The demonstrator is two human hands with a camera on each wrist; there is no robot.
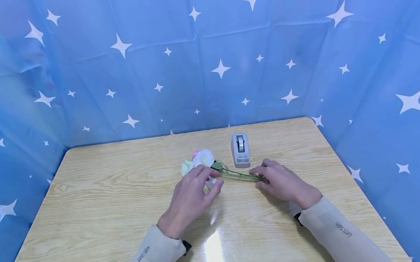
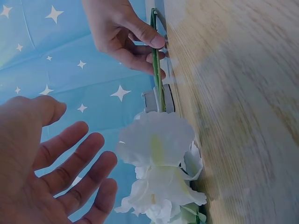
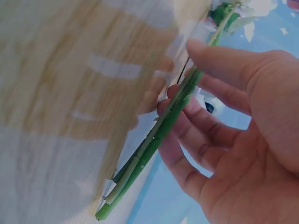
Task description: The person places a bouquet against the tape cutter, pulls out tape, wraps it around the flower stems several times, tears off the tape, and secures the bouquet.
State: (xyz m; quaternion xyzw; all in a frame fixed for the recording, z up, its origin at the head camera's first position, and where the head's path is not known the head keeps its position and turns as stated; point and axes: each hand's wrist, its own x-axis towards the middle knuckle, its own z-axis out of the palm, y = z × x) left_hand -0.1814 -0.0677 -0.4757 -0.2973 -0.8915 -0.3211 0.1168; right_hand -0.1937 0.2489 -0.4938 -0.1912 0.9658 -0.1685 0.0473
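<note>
A small bunch of artificial flowers (image 1: 203,158), white with some pink and pale green, lies on its side on the table. My left hand (image 1: 190,197) hovers beside the blooms with its fingers spread and relaxed; in the left wrist view a gap separates it from the white petals (image 2: 156,140). At the other end, the thumb and fingers of my right hand (image 1: 286,184) pinch the green stems (image 3: 163,126) near their cut ends. Part of the blooms is hidden behind the left hand in the head view.
Just behind the stems stands a light grey tape dispenser (image 1: 241,159) with a roll in it. The wood-grain table (image 1: 118,177) reaches back to a blue curtain (image 1: 168,73) with white stars, which also hangs at both sides.
</note>
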